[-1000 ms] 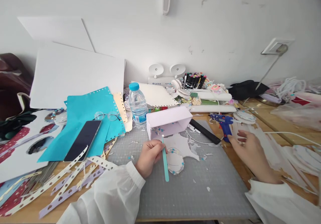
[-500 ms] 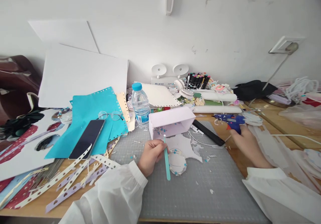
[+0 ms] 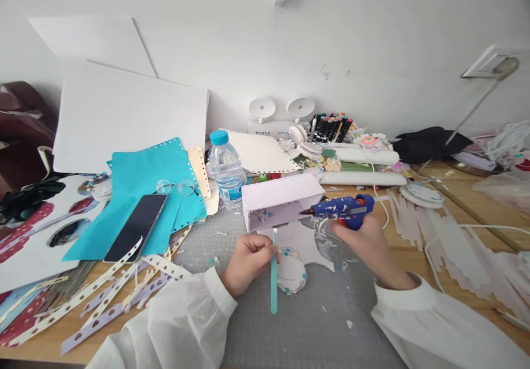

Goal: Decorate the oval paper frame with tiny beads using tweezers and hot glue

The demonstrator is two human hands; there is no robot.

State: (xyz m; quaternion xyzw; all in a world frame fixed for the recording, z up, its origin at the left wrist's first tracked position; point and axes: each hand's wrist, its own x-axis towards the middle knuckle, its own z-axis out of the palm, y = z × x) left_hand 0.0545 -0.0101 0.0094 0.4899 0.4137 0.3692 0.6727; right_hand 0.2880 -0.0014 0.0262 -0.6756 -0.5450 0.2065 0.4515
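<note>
My left hand [image 3: 252,263] pinches a teal craft stick [image 3: 274,286], held upright with a small white piece at its top end. In my right hand [image 3: 366,243] is a blue glue gun [image 3: 342,210], its dark nozzle pointing left toward the open side of a pale lilac box [image 3: 285,190]. Small blue and white bits lie inside that box. Just right of the stick rests a round white disc [image 3: 291,271] edged with blue beads. Behind the disc lies a cut white sheet [image 3: 304,242] with a ragged edge.
A grey cutting mat [image 3: 306,330] lies under the work. A water bottle [image 3: 226,170], a phone [image 3: 136,226] on teal sheets [image 3: 143,170] and glasses [image 3: 178,187] are left. Markers [image 3: 331,128] stand behind. White strips [image 3: 459,258] and a white cord [image 3: 433,258] lie right.
My right hand has lifted the glue gun from the right side and brought it left, in front of the box. My left hand still pinches the stick in nearly the same place.
</note>
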